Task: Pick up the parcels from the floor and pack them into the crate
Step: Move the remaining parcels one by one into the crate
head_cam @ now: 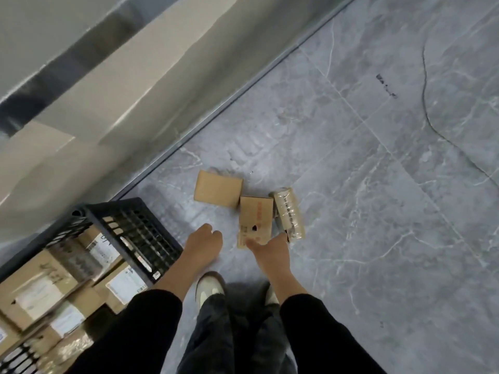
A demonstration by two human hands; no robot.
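Three parcels lie together on the grey floor: a plain brown box (218,192), a narrower brown box with red print (255,220), and a tape-wrapped parcel (289,213) on its right. My right hand (270,251) reaches down with its fingers apart, thumb touching the near end of the red-printed box and a fingertip by the wrapped parcel. My left hand (204,242) hangs loosely curled above bare floor, holding nothing, between the parcels and the black plastic crate (140,233). The crate at the lower left holds several labelled cardboard parcels.
A pale wall with a metal skirting strip (216,114) runs diagonally behind the crate and parcels. My feet in white shoes (210,288) stand just below the hands. A thin dark cable (432,125) trails over the marbled floor tiles at the upper right.
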